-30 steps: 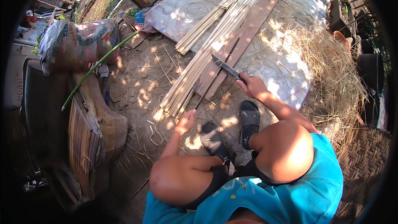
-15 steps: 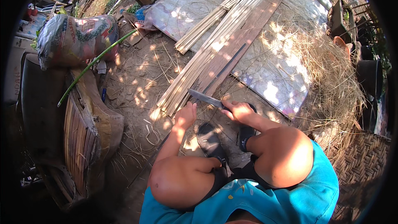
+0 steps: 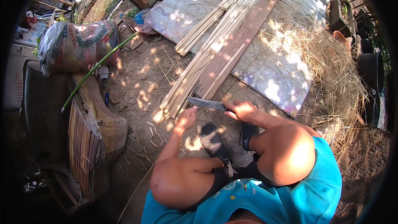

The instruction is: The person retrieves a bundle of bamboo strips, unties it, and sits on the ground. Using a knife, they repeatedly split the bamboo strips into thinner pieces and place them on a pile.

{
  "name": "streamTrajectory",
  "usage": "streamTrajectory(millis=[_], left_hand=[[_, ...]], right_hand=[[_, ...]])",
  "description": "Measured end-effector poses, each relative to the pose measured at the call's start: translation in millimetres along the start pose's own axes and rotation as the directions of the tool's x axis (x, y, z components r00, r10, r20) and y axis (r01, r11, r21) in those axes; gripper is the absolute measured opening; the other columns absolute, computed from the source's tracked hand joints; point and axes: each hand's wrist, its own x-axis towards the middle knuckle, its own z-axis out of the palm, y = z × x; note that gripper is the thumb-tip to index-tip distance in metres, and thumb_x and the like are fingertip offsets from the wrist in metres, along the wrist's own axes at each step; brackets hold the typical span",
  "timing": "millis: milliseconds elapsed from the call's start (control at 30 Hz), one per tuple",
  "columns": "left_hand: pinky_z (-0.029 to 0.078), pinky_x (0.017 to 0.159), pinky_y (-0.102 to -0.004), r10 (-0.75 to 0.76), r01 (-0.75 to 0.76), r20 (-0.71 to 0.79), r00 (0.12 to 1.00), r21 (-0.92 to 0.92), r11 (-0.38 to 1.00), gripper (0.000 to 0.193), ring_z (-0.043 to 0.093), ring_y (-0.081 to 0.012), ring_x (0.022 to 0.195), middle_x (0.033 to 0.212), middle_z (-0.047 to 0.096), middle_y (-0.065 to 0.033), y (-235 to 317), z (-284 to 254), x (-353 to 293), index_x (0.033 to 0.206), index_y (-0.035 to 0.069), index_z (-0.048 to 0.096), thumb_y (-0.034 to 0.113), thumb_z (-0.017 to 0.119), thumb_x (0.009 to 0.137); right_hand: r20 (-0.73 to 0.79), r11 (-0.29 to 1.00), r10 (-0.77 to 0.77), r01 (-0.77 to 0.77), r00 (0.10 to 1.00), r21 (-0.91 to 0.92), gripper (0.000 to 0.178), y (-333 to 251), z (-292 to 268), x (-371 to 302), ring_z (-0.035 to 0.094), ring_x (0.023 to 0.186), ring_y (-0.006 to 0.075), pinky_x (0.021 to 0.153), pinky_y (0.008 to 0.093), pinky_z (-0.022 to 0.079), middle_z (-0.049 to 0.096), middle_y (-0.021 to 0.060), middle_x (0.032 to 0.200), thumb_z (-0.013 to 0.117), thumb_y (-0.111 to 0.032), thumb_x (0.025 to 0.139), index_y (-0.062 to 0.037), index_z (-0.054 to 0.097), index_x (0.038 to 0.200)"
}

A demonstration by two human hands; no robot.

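Gripping a knife (image 3: 207, 103) over a pale strip (image 3: 224, 71), a crouching worker in a teal shirt (image 3: 286, 191) leans into the job on sunlit ground, a few steps from where I stand. The strip lies slantwise along a brown board (image 3: 253, 27), its near end running down between the hands to the left one, with the blade across its line; whether steel touches strip, I cannot tell. The right hand (image 3: 243, 111) is closed around the knife's dark handle, to the right of the strip. The left hand (image 3: 186, 118) is curled tight on the strip, thumb uppermost, just below the blade's tip; a thin length trails past the left forearm onto the earth. Beside the board runs a long bundle of pale strips (image 3: 205, 60), with a shorter bundle (image 3: 201, 31) to its left. Beneath spreads a patterned sheet (image 3: 265, 84), dry straw (image 3: 331, 66) heaped over its right side. At far left, a green stalk (image 3: 93, 68) leans across a stuffed sack (image 3: 78, 43).
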Motion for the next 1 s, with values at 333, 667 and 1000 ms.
streamTrajectory(millis=[333,667,1000], left_hand=[[0.031,0.044,-0.0277,-0.365,0.524,0.406,0.838,-0.409,0.747,0.051,0.036,-0.0096,0.048,0.056,0.041,0.0042,25,-41,-20,0.072,0.012,0.052,0.051,0.048,0.104],[0.032,0.049,-0.0263,-0.093,0.177,0.175,0.980,-0.560,0.809,0.043,0.037,-0.0060,0.054,0.062,0.047,0.0056,-7,-40,-39,0.078,0.010,0.058,0.045,0.060,0.101],[0.051,0.069,-0.0303,-0.072,0.058,-0.138,0.988,-0.108,0.992,0.042,0.061,-0.0111,0.074,0.080,0.069,-0.0045,-16,7,-26,0.103,0.002,0.070,0.044,0.069,0.096]], right_hand=[[-0.281,0.986,-0.001,-0.046,0.960,-0.161,0.038,49,-14,18,0.067,0.078,0.0486,0.072,0.0576,0.054,0.069,0.0250,0.082,0.050,-0.045,0.103,-0.0111,0.058,0.120],[-0.569,0.919,0.389,-0.350,0.724,0.182,0.045,115,-119,33,0.069,0.091,0.0461,0.081,0.0512,0.054,0.072,0.0249,0.092,0.050,-0.044,0.103,-0.0100,0.061,0.130],[-0.139,0.929,0.362,-0.346,0.922,0.129,0.052,46,-19,17,0.065,0.105,0.0482,0.091,0.0496,0.052,0.069,0.0297,0.109,0.055,-0.045,0.101,-0.0106,0.055,0.140]])
